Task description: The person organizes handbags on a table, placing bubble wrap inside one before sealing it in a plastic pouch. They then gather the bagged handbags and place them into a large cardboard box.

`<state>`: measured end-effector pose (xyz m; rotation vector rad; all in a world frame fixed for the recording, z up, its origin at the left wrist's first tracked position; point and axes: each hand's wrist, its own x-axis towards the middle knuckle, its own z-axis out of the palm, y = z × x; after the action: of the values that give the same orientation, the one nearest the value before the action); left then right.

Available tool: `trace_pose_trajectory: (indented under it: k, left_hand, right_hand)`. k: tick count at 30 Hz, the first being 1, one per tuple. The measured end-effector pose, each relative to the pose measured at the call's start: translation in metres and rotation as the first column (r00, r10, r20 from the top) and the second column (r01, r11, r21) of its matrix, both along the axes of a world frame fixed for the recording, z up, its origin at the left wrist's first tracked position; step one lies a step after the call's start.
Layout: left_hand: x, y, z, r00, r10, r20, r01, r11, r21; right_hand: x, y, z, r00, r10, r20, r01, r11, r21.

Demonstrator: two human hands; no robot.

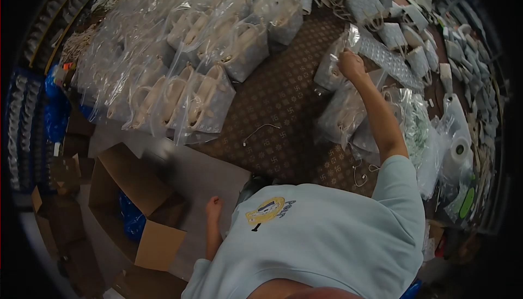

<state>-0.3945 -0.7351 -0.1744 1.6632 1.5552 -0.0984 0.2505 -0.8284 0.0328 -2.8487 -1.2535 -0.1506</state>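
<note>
Clear plastic bag holding a pale handbag, upright on patterned carpet

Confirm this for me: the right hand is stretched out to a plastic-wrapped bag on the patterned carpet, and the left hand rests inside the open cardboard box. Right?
Not quite. In the head view the left hand rests on the flat grey sheet beside the open cardboard box, not inside it. The right hand part is correct.

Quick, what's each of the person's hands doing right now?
Left hand: closed in a loose fist, resting on the grey sheet beside the cardboard box, holding nothing visible.
Right hand: stretched out, closed on a clear plastic bag.
</note>
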Motion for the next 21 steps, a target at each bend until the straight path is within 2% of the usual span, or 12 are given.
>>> trace_pose_trajectory:
  k: [5, 7, 11, 14, 16, 17, 19, 21]
  left_hand:
    - [0.013, 0.011, -0.021, 0.993, -0.105, 0.056, 0.107, 0.993, -0.039]
    - [0.033, 0.007, 0.003, 0.988, -0.026, 0.152, 0.041, 0.995, -0.096]
    - [0.039, 0.007, 0.009, 0.985, -0.07, 0.161, 0.086, 0.992, -0.097]
    - [0.021, 0.004, -0.008, 0.987, -0.105, 0.122, 0.116, 0.99, -0.085]
    - [0.005, -0.003, -0.019, 0.997, -0.047, 0.063, 0.054, 0.992, -0.116]
    - [-0.009, -0.005, -0.034, 0.997, -0.038, 0.06, 0.044, 0.992, -0.117]
    - [-0.046, -0.005, -0.079, 0.991, -0.068, 0.112, 0.084, 0.985, -0.148]
    - [-0.058, -0.014, -0.079, 0.997, -0.021, 0.073, 0.031, 0.991, -0.132]
  right_hand:
    - [-0.012, -0.009, 0.001, 1.0, 0.01, -0.004, -0.009, 0.995, 0.097]
    - [-0.02, 0.0, 0.005, 1.0, -0.03, -0.005, 0.03, 0.998, 0.054]
    - [-0.032, 0.006, 0.004, 0.999, -0.027, -0.046, 0.031, 0.996, 0.083]
    - [-0.036, 0.002, 0.003, 0.999, -0.015, -0.033, 0.017, 0.998, 0.066]
    - [-0.036, 0.002, 0.001, 1.0, -0.014, 0.004, 0.014, 0.999, 0.034]
    - [-0.036, 0.0, 0.003, 1.0, -0.004, 0.002, 0.004, 0.999, 0.034]
    - [-0.033, -0.009, 0.01, 0.996, -0.089, 0.009, 0.088, 0.995, 0.035]
    - [-0.023, -0.021, 0.005, 0.998, -0.059, 0.003, 0.059, 0.998, 0.007]
